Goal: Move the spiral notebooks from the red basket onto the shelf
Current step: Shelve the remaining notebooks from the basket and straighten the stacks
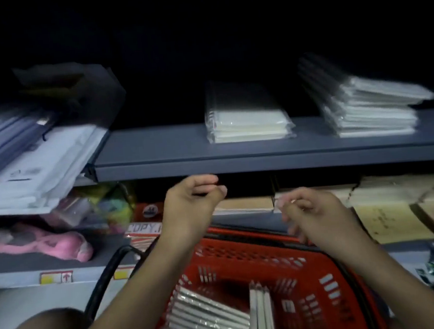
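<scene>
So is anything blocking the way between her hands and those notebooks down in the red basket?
Nothing visible does. Both the left hand and right hand hover empty above the open-topped red basket, and the wrapped notebooks lie uncovered inside it, directly below.

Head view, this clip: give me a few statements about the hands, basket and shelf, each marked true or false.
1. Both hands hold nothing. True: left hand and right hand hang with loosely curled fingers.
2. The red basket is empty. False: wrapped notebooks lie in it.
3. Two wrapped stacks sit on the grey shelf. True.
4. The left hand rests on the shelf. False: it is below the shelf's front edge.
5. A pink item lies on the lower left shelf. True.
</scene>
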